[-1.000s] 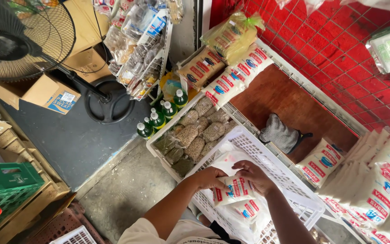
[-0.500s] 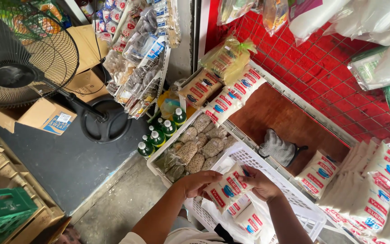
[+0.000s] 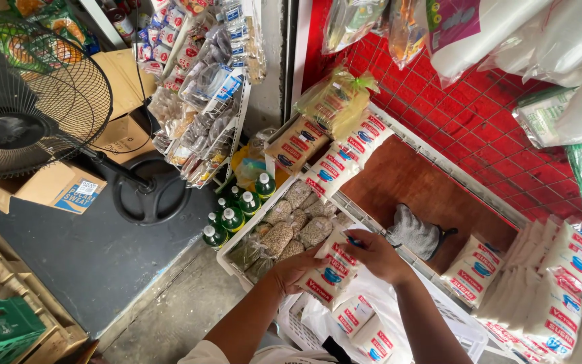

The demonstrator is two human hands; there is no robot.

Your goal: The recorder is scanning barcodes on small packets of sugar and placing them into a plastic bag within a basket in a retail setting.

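Both my hands hold one white packet with red and blue print (image 3: 335, 268) above a white plastic basket (image 3: 463, 322). My left hand (image 3: 296, 268) grips its lower left side; my right hand (image 3: 377, 255) grips its upper right end. More packets of the same kind (image 3: 362, 325) lie in the basket under my arms. A brown wooden shelf (image 3: 412, 182) with a white wire rim lies just beyond, with similar packets (image 3: 348, 154) at its left end and a stack of them (image 3: 554, 276) at its right.
A grey glove (image 3: 415, 233) lies on the shelf. A white tray (image 3: 227, 248) holds green bottles (image 3: 232, 217) and bags of grain (image 3: 284, 232). A black floor fan (image 3: 28, 101), cardboard boxes (image 3: 62, 185), a green crate (image 3: 1, 329) and a rack of hanging goods (image 3: 203, 87) stand left. Red wire mesh (image 3: 479, 121) is behind.
My hands have lifted a packet out of the basket and moved it up toward the shelf. The view has also shifted down and closer.
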